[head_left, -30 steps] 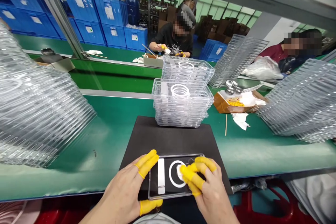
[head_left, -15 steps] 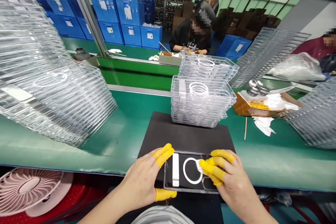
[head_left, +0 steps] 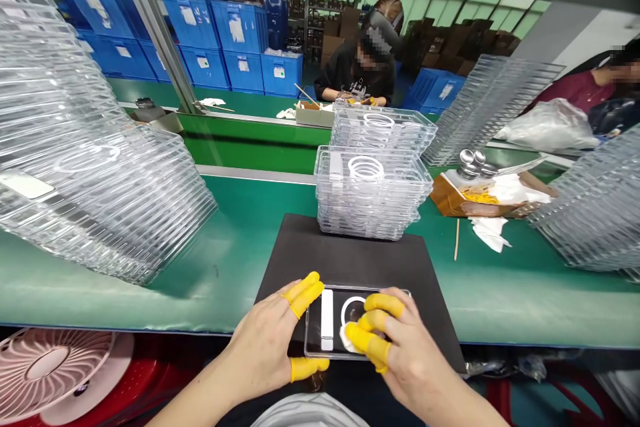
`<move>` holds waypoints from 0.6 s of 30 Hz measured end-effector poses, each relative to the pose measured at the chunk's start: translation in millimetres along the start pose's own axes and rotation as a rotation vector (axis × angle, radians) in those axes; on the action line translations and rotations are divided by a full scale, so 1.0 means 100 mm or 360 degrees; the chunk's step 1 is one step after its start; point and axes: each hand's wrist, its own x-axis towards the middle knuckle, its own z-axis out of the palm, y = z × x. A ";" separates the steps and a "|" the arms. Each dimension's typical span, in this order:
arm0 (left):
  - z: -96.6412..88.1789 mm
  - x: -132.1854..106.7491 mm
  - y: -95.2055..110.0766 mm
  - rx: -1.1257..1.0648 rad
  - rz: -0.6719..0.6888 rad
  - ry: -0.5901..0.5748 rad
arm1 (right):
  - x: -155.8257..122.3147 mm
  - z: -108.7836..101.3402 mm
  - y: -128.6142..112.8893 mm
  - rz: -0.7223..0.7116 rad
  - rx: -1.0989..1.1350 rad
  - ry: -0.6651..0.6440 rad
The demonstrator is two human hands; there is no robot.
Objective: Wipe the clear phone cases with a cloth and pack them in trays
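OP: Down and left since the last frame: small crumpled white wipe (head_left: pixel 350 340) and right hand (head_left: pixel 400 353), now at the lower left of the white ring (head_left: pixel 349 300) instead of its left side. Grip on that wipe?

Reply: Closed, pinched under yellow-capped fingers and pressed onto a clear rectangular plastic phone case (head_left: pixel 314 340).

OP: Left hand (head_left: pixel 265 340)?

Reply: Closed on the case's left side too, fingers on top, thumb at the lower edge, 3 yellow rubber finger cots (head_left: pixel 303 295) in view.

OP: Spot for the case?

Reply: Flat on a matte black rectangular mat (head_left: pixel 350 247), right by its near edge, on a green workbench (head_left: pixel 240 260).

OP: Nearby stuff?

Reply: 2 tidy stacks of clear plastic cases (head_left: pixel 373 193) just past the case, the nearer one on the mat's far edge. Taller leaning stacks of clear cases (head_left: pixel 90 180) off to the left, plus a brown cardboard box with white tissue (head_left: pixel 450 197) on the right. Across the bench, a person in a dark T-shirt (head_left: pixel 350 77), hands busy.
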 end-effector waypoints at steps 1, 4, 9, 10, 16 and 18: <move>-0.01 0.00 0.00 0.0009 0.0009 -0.0005 | 0.03 0.02 -0.01 0.0008 0.0036 0.0038; -0.01 0.01 0.01 0.0013 0.0016 -0.0015 | 0.02 0.03 0.05 0.0097 -0.0034 0.0158; 0.03 -0.02 0.00 0.0057 -0.0009 0.0022 | 0.05 0.05 0.01 0.0119 0.0013 0.0182; 0.03 -0.03 0.00 0.0070 -0.0001 0.0023 | 0.07 0.05 -0.03 0.0051 0.0087 0.0140; -0.03 0.00 0.00 0.0212 0.0182 -0.0034 | -0.11 -0.13 0.10 0.0226 0.0222 0.0069; -0.08 0.05 -0.03 0.0272 0.0307 -0.0040 | -0.26 -0.29 0.33 0.0504 0.0311 0.0213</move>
